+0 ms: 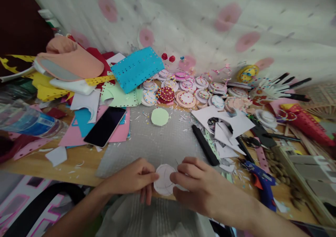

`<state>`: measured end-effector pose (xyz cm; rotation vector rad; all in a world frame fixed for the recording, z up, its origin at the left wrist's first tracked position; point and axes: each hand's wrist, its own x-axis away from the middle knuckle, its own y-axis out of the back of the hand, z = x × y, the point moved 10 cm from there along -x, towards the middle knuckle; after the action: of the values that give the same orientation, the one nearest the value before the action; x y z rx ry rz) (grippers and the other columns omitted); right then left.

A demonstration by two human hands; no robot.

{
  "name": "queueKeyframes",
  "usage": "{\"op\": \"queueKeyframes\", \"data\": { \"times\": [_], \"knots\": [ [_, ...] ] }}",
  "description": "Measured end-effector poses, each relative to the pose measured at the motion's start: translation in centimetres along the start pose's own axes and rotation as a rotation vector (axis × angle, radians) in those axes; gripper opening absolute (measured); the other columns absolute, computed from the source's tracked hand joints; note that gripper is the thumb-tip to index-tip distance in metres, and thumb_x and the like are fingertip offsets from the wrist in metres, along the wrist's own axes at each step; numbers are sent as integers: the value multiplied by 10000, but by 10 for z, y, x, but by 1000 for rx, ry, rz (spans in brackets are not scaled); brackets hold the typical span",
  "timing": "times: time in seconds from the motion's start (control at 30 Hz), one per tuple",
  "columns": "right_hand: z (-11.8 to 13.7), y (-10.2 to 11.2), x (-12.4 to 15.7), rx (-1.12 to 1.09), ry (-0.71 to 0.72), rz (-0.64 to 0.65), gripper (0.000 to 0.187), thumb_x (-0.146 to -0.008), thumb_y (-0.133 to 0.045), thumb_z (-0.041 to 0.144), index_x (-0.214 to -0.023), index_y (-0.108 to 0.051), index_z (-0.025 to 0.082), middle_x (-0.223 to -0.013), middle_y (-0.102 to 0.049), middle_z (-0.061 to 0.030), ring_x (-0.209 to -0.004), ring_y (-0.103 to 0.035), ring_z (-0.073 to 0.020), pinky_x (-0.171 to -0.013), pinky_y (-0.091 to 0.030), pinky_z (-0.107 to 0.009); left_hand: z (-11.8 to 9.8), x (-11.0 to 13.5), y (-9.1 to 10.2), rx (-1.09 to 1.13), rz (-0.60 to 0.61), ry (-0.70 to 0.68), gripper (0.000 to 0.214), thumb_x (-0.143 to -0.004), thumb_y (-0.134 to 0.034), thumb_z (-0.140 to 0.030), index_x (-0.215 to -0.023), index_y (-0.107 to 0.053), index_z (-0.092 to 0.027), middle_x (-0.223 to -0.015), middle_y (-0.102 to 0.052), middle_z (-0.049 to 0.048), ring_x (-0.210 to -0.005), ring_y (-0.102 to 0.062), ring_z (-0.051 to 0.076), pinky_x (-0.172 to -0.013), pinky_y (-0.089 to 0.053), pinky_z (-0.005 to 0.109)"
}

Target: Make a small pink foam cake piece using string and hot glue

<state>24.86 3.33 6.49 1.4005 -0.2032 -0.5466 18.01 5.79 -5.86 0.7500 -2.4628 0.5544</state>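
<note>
A white paper disc (164, 181) with faint curved lines on it is held over the table's front edge. My left hand (139, 179) pinches its left edge between thumb and fingers. At the disc's right edge is my right hand (195, 184), its fingers closed together. A thin dark line shows just above those fingertips; whether they grip a thin tool, a thread or only the paper is too small to tell. Beyond my hands, a pale green disc (160, 117) lies flat on the grey cutting mat (141, 142).
Small decorated paper hats (186, 98) stand at the back. Left are a phone (105, 126), a plastic bottle (34, 118) and coloured sheets, including a blue one (138, 69). Right are cut white paper (223, 125), a black bar-shaped object (205, 145) and a blue glue gun (262, 182).
</note>
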Motion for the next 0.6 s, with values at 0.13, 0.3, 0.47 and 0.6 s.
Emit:
{"op": "queueKeyframes", "data": {
  "times": [0.13,0.3,0.47,0.6],
  "knots": [
    [-6,21,7,156,-61,-216,199,-956,-515,149,-859,-682,196,-994,-667,-9,-896,-488,-182,-877,-378,-347,-5,1,16,-22,-110,-65,435,-826,-532,-557,-649,-573,-163,-512,-676,36,-418,-580,125,-441,-439,201],
    [-24,44,37,278,-394,-504,125,-891,-654,287,-993,-677,219,-924,-635,-53,-880,-518,-220,-833,-408,-386,-4,10,46,-102,-554,-251,421,-898,-465,-472,-655,-584,-150,-623,-721,74,-490,-633,139,-496,-485,222],
    [-29,24,89,-26,-820,-896,158,-871,-617,155,-1018,-643,207,-897,-608,-54,-788,-600,-181,-694,-479,-302,-3,34,52,-296,-953,-419,395,-957,-425,-350,-677,-627,-157,-632,-727,44,-519,-662,136,-527,-504,224],
    [-52,-48,92,-531,-1165,-696,200,-956,-493,308,-975,-666,209,-722,-663,-14,-573,-601,-133,-489,-465,-212,-28,59,32,-728,-1152,-685,241,-926,-496,-173,-733,-639,-152,-659,-727,28,-560,-677,128,-584,-500,223]
  ]
}}
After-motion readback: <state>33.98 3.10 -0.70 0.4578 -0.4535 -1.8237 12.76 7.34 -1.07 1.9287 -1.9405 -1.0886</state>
